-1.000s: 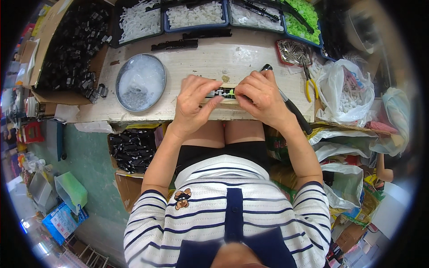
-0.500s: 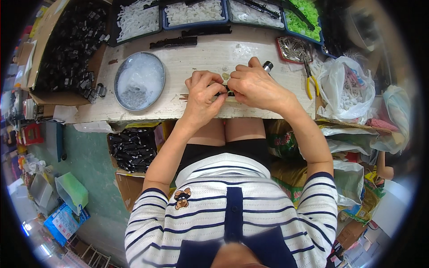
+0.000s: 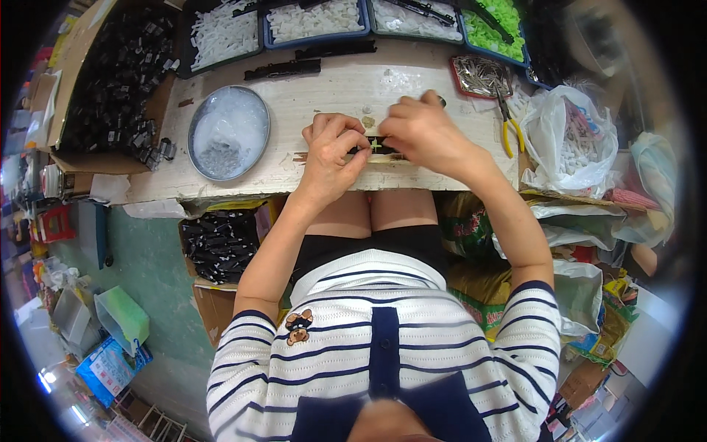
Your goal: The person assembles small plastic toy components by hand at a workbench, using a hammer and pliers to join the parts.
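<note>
My left hand pinches the left part of a narrow black plastic strip at the table's near edge. A small light-green piece shows on the strip between my hands. Over the strip's right part is my right hand, its fingers curled and somewhat blurred; the fingertips are close together at the strip, and whatever they hold is hidden. Behind that hand, the end of a dark cylinder peeks out; I cannot tell whether the hand touches it.
A round metal dish of whitish material stands left, beside a carton of black parts. Trays of white and green pieces line the back, with black strips before them. Right are a red tray of metal pieces, yellow-handled pliers and a plastic bag.
My right hand has shifted slightly right and its fingers have lifted off part of the strip, so the green piece now shows. The dark cylinder is more hidden behind the hand.
</note>
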